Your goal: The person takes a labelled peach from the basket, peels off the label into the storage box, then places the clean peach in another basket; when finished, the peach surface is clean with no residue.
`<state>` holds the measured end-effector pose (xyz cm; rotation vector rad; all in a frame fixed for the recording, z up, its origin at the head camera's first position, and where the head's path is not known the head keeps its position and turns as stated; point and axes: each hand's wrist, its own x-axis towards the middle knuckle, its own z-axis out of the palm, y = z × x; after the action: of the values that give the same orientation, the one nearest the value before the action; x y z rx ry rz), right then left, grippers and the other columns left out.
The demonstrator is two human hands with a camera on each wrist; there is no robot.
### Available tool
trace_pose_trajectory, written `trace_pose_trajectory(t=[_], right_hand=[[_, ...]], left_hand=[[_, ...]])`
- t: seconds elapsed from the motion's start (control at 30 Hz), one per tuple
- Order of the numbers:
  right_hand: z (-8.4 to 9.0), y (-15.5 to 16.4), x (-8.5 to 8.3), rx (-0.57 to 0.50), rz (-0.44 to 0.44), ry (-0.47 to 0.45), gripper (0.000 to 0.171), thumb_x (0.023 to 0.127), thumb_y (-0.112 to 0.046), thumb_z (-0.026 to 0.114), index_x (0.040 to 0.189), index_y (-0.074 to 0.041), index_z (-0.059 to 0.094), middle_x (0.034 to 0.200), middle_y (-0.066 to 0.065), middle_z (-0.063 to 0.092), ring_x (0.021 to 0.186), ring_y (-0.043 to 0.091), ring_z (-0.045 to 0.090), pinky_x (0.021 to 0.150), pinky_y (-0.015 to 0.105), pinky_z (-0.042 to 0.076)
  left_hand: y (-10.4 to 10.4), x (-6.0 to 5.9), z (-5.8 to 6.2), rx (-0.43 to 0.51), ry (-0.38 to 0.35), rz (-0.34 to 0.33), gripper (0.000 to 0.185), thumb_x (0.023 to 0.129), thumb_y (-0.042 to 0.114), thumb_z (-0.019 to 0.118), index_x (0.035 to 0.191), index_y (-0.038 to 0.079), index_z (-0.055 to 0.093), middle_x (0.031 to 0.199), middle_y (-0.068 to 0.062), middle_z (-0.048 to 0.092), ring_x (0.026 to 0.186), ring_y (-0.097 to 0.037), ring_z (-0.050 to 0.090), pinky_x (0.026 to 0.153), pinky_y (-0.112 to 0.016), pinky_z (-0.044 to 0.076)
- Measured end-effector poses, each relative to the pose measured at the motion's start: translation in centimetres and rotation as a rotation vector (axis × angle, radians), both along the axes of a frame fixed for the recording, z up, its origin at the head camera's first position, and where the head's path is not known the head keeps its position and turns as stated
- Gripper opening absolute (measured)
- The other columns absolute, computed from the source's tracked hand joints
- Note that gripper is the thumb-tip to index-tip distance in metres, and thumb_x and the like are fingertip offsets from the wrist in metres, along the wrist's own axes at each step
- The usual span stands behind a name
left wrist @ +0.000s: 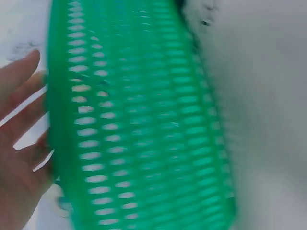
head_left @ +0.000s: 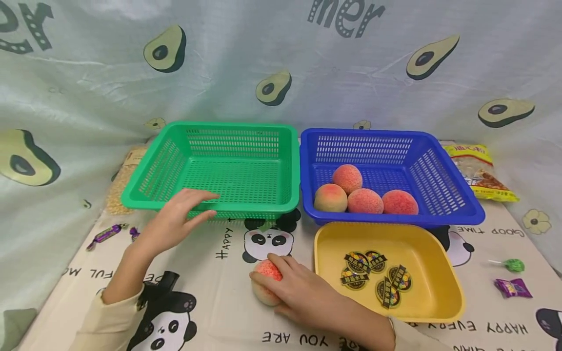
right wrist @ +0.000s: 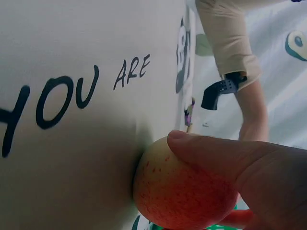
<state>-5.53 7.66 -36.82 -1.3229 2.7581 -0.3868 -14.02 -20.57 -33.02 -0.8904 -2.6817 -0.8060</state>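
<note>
Pink-and-cream peach [head_left: 266, 282] on the bench [head_left: 219, 312], just in front of the green basket [head_left: 228, 165], half hidden under the right hand [head_left: 303, 292], whose grip curls over it; far side of the fruit out of sight. Left hand [head_left: 175, 222] with fingers straight and relaxed, touching the green basket's front rim, grasping nothing. Blurred in the left wrist view: only green mesh and a cropped palm [left wrist: 17, 143]. Right of the green basket, a blue basket [head_left: 443, 195] with four peaches [head_left: 364, 195], partly overlapping.
</note>
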Motion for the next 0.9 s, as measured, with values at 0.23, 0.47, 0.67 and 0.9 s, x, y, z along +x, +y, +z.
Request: trace_pose_trajectory(t=[0.23,0.47,0.67,0.9], right_hand=[[0.2,0.3,0.3,-0.109,0.005,0.017,0.06,0.068,-0.019,0.079,0.121,-0.028,0.052,0.116,0.007,0.044,0.098,0.02,0.044,0.077,0.026,0.048],[5.3,5.5,-1.0,-0.347,-0.041,0.132,0.065,0.065,-0.015,0.083,0.124,-0.019,0.056,0.119,0.015,0.047,0.104,0.025,0.048,0.076,0.034,0.054],[9.2,12.6,-8.2,-0.274,-0.36,0.156,0.066,0.065,-0.009,0.086,0.123,-0.011,0.054,0.119,0.029,0.041,0.105,0.045,0.044,0.072,0.059,0.051],[6.5,17.8,-15.5,-0.066,-0.593,-0.059,0.065,0.073,-0.014,0.08,0.128,-0.006,0.045,0.119,0.038,0.033,0.102,0.054,0.036,0.072,0.063,0.048]], left_hand=[[-0.6,-0.7,-1.0,-0.014,-0.086,0.023,0.027,0.093,0.013,0.061,0.116,0.0,0.065,0.111,-0.015,0.066,0.109,-0.037,0.055,0.096,-0.055,0.036],[-0.4,-0.7,-1.2,-0.004,-0.093,0.037,0.027,0.094,0.015,0.06,0.117,0.002,0.064,0.114,-0.016,0.064,0.111,-0.037,0.052,0.098,-0.055,0.031],[-0.4,-0.7,-1.4,0.002,-0.037,0.048,0.025,0.093,0.014,0.061,0.114,0.001,0.065,0.11,-0.014,0.066,0.106,-0.034,0.055,0.095,-0.052,0.032],[-0.3,-0.7,-1.7,0.004,-0.035,0.045,0.024,0.092,0.014,0.062,0.113,0.001,0.065,0.11,-0.014,0.066,0.107,-0.034,0.055,0.095,-0.052,0.032]])
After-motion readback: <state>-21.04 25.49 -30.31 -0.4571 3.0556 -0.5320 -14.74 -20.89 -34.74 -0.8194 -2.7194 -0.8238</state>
